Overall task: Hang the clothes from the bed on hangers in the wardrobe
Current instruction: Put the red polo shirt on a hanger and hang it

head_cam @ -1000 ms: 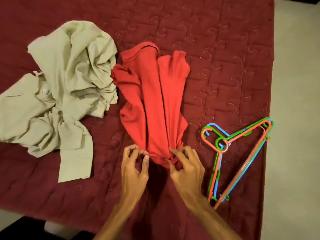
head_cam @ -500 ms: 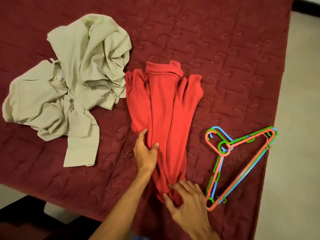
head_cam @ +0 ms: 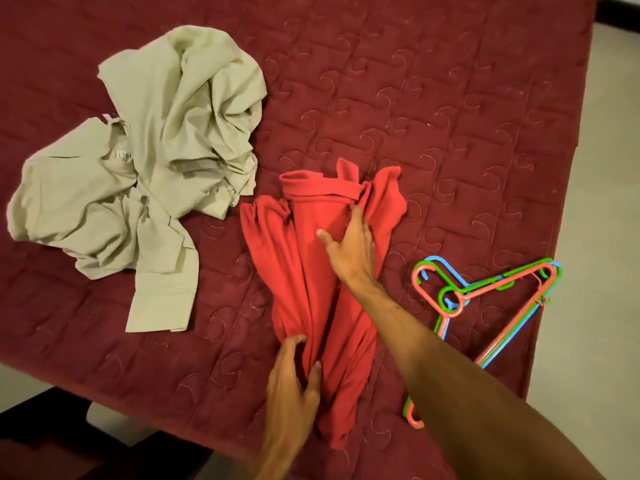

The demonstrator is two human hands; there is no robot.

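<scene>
The red knit shirt [head_cam: 304, 271] looks limp; best taken by its collar. The left hand [head_cam: 294, 372] pinches its hem, and the right hand [head_cam: 349, 251] lies flat on it.

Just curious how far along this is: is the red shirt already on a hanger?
No, the red shirt lies bunched on the bed, the hangers beside it.

The bed cover [head_cam: 450, 98] is a matt maroon cloth, quilted, with swirls of thread stitched into its padded squares. On it the red shirt [head_cam: 294, 271] looks like a soft knit, dull in finish and with a ribbed collar band, while the beige shirt [head_cam: 180, 109] is a thinner, crisper woven cloth, heavily creased and equally matt. The hangers [head_cam: 502, 284] are smooth moulded plastic with a slight sheen, and the floor [head_cam: 606, 237] looks pale, hard and smooth.
</scene>
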